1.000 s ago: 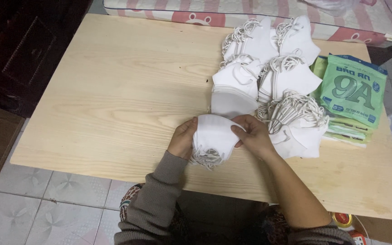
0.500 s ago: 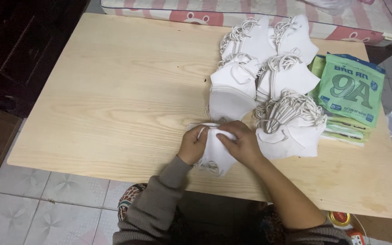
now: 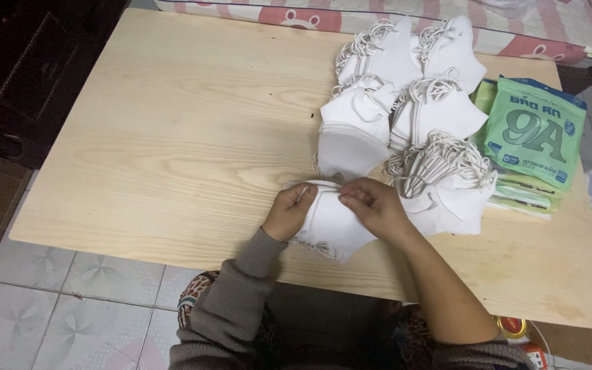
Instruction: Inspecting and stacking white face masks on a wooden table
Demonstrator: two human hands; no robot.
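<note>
A pale wooden table (image 3: 173, 137) fills most of the view, its left half bare and its right half crowded: stacks of white face masks (image 3: 405, 89) with looped ear cords run from the far edge toward the person, and a pile of green printed packets (image 3: 532, 137) lies just beside them near the right edge. A striped pink cloth (image 3: 405, 17) borders the far side, and grey floor tiles (image 3: 70, 308) show below the near edge. Close to that near edge, in front of the person, lies the white mask (image 3: 334, 229) being handled, its long axis slanting from upper left to lower right, its lower corner near the table's front edge. The left hand (image 3: 289, 212) is closed on the mask's left end, fingers curled and pinching the fabric and a thin cord at the top. The right hand (image 3: 375, 205) sits on the mask's upper right part, fingertips drawn together in a pinch on its top edge, pointing toward the left hand; the two hands nearly meet. The mask lies directly under both hands, equally close to each. The nearest stack touches the right hand's far side, so open room lies leftward.
</note>
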